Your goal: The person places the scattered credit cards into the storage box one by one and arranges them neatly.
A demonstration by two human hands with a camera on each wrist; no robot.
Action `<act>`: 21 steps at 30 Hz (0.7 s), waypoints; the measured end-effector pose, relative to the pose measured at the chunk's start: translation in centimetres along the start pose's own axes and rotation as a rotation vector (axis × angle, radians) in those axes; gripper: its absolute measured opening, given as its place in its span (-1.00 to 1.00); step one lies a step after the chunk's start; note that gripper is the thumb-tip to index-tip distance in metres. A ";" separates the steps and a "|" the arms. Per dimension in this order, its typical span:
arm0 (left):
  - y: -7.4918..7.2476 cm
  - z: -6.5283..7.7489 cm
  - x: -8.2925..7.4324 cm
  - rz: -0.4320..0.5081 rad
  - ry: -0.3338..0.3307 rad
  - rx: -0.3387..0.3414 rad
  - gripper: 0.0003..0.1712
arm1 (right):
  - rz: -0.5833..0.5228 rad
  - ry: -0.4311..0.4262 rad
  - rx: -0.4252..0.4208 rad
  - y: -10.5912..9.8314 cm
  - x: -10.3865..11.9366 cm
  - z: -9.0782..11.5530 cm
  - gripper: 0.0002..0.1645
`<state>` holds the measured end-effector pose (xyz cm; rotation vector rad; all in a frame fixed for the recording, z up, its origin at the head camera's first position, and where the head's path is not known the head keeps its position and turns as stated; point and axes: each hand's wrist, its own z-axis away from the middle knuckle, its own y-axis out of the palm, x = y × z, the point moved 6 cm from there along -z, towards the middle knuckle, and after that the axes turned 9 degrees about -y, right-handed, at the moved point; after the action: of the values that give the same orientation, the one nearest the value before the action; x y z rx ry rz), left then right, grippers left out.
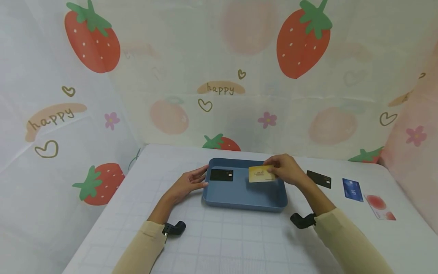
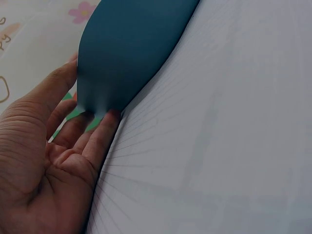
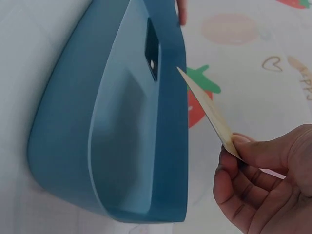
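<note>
A yellow bank card (image 1: 260,174) is pinched between the thumb and fingers of my right hand (image 1: 286,169), held above the right part of a blue tray (image 1: 239,198). In the right wrist view the card (image 3: 209,109) appears nearly edge-on, raised over the tray's rim. Inside the tray, at its left end, lies a black card (image 1: 221,175). My left hand (image 1: 187,184) touches the tray's left side with extended fingers; in the left wrist view the fingertips (image 2: 113,115) rest against the outer wall.
To the right of the tray, on the white table (image 1: 232,243), lie a second black card (image 1: 319,179), a blue card (image 1: 352,190) and a white card with red circles (image 1: 380,207). A strawberry-print curtain (image 1: 219,114) hangs behind the table.
</note>
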<state>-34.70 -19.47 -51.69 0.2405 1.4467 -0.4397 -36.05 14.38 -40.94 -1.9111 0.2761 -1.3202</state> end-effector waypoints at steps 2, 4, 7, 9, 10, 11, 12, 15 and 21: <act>0.0 0.0 0.0 0.001 0.002 0.003 -0.16 | -0.005 0.001 0.004 0.2 0.0 -0.2 -0.73; 0.0 0.0 0.0 0.002 0.001 0.002 -0.16 | -0.012 0.010 0.004 0.4 -0.1 -0.3 -0.73; 0.0 0.0 0.0 0.003 0.001 0.000 -0.17 | -0.018 0.013 0.009 0.7 -0.2 -0.5 -0.73; 0.0 0.0 -0.1 0.004 0.001 -0.004 -0.17 | -0.020 0.018 0.009 0.8 -0.4 -0.7 -0.73; 0.0 0.0 -0.1 0.005 0.001 -0.004 -0.17 | -0.020 0.020 0.011 0.9 -0.4 -0.7 -0.73; 0.0 0.0 -0.1 0.005 0.004 -0.002 -0.17 | -0.020 0.022 0.012 0.9 -0.4 -0.8 -0.73; 0.0 0.0 -0.1 0.006 0.004 -0.002 -0.17 | -0.021 0.025 0.012 1.0 -0.5 -0.9 -0.73; 0.1 0.0 -0.1 0.009 0.011 0.005 -0.16 | -0.023 0.032 0.016 1.2 -0.6 -1.0 -0.73; 0.1 0.1 -0.1 0.017 0.010 0.008 -0.16 | -0.025 0.036 0.023 1.5 -0.7 -1.5 -0.73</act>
<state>-34.59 -19.43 -51.56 0.2621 1.4523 -0.4309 -37.26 13.03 -42.23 -1.8789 0.2545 -1.3697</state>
